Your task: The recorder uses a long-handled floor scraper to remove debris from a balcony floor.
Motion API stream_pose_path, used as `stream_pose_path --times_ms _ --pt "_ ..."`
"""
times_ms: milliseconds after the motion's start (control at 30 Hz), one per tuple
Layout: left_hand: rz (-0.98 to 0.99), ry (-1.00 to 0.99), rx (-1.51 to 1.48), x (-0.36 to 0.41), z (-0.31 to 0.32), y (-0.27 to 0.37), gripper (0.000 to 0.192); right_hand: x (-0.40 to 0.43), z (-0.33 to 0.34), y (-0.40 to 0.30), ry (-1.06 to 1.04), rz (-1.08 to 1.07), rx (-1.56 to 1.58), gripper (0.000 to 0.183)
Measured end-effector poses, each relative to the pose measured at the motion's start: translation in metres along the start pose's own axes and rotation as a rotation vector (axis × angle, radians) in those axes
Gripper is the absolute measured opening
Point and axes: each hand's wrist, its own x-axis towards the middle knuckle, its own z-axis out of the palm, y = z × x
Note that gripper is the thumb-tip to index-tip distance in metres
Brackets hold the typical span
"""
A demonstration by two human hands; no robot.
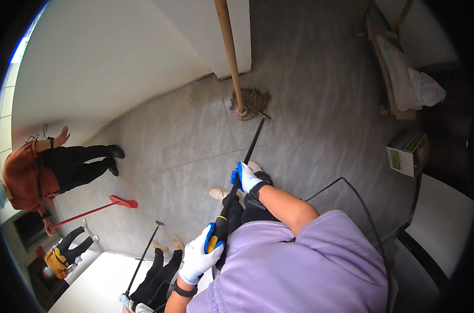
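My left hand (203, 250), in a white glove with a blue palm, is closed around the thick black grip of a long pole tool with yellow parts. Farther along its black shaft (255, 137), my right hand (245, 178) in a matching glove is wrapped around it. The tool's small, thin end rests at or just above the grey floor, close beside a grey-brown string mop head (256, 101). The mop's wooden handle (230, 47) rises toward the top edge; what holds it up is out of view.
A person (29, 176) at left holds a red long-handled dustpan or broom (121, 201). Another holds a black pole tool (145, 254) at lower left; a third person (59, 258) is farther back. White sacks (401, 82) and a carton (405, 156) stand at right. A black cable (362, 197) loops beside me.
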Motion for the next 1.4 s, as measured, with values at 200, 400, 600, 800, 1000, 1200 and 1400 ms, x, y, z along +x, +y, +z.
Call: stream_pose_path --times_ms 200,400,600,800,1000,1200,1400 --pt "-0.056 -0.028 -0.163 -0.002 -0.010 0.009 0.051 -0.021 -0.016 -0.008 0.017 0.034 0.111 0.033" --pt "0.187 0.048 -0.044 -0.017 -0.004 0.015 0.060 -0.045 -0.007 -0.035 -0.403 0.351 0.657 0.039" --pt "-0.734 -0.389 -1.204 -0.021 -0.009 0.002 0.045 -0.049 -0.009 -0.033 -0.845 0.451 0.615 0.043" --pt "-0.616 -0.473 -1.142 -0.018 -0.005 0.000 0.038 -0.040 -0.003 -0.030 -0.914 0.473 0.621 0.040" --pt "-0.559 -0.397 -0.965 -0.014 0.007 -0.013 0.026 -0.036 0.014 -0.030 -0.832 0.639 0.601 0.039" --pt "-0.394 -0.162 -0.155 0.015 0.021 -0.008 0.032 -0.002 0.013 -0.005 -0.294 0.139 0.347 0.023" --pt "-0.204 -0.118 0.072 0.033 0.034 -0.009 0.029 0.007 -0.003 -0.004 -0.147 0.134 0.139 0.017"
